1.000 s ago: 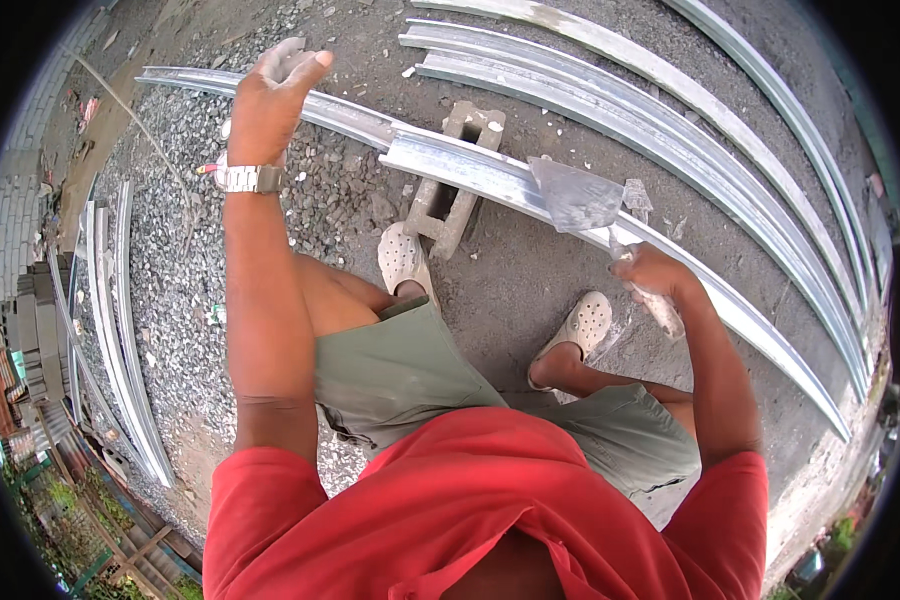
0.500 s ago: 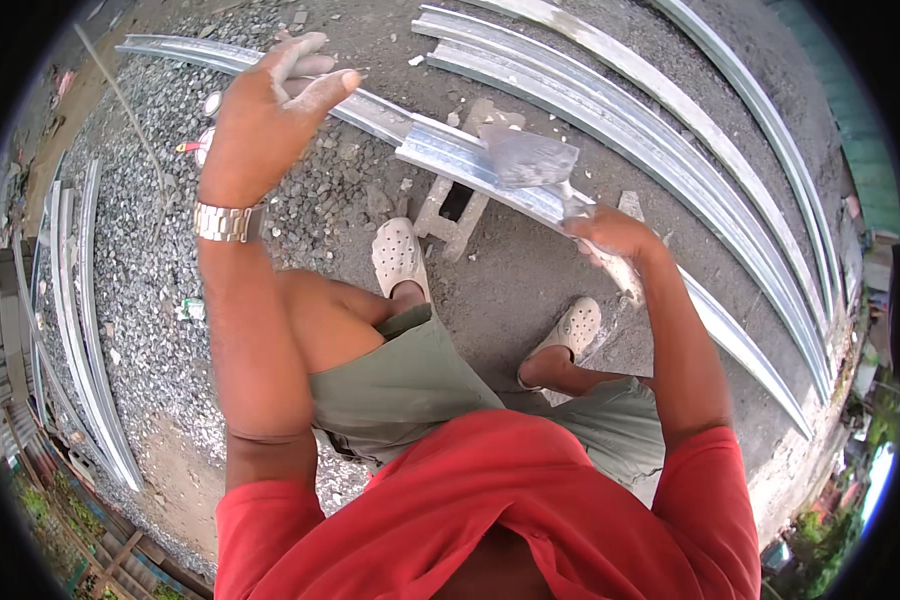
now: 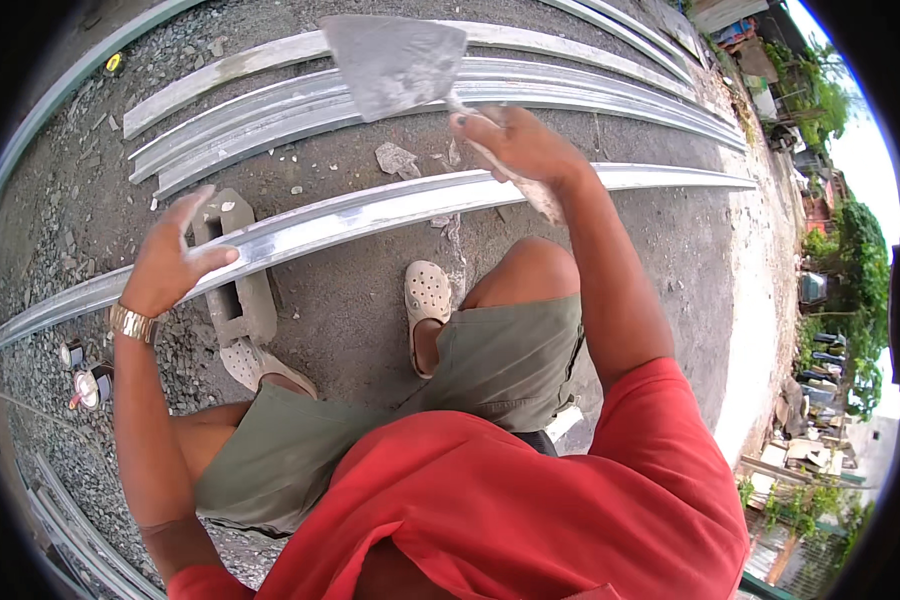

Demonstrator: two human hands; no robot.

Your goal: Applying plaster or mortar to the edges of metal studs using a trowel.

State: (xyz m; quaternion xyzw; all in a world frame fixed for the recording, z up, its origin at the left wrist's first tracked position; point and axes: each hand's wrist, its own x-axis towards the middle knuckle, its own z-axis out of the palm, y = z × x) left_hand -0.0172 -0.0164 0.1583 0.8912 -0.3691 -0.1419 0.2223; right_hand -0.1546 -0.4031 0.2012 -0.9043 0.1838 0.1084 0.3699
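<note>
My right hand (image 3: pixel 532 152) is closed around the pale, worn handle of a trowel (image 3: pixel 398 66). Its wide grey blade points up and left, over other metal lengths on the ground. Below the trowel handle runs a long galvanized metal channel (image 3: pixel 390 208), crossing from lower left to right. Fingers apart, my left hand (image 3: pixel 167 262) is at the channel's left part, thumb lying over it; whether it presses on the metal I cannot tell. Under the channel there, a grey hollow concrete block (image 3: pixel 245 308) lies on the ground.
Several more metal channels (image 3: pixel 300 115) lie beyond, beside a whitish length (image 3: pixel 225 70). Gravel (image 3: pixel 30 250) covers the left side, with an open paint can (image 3: pixel 92 388) on it. A yellow round object (image 3: pixel 115 63) lies at upper left. Both my feet in clogs (image 3: pixel 428 290) stand near the block.
The view has swung to the right. My right hand has lifted the trowel away from the channel. My left hand has come to the channel beside the block, its fingers still spread.
</note>
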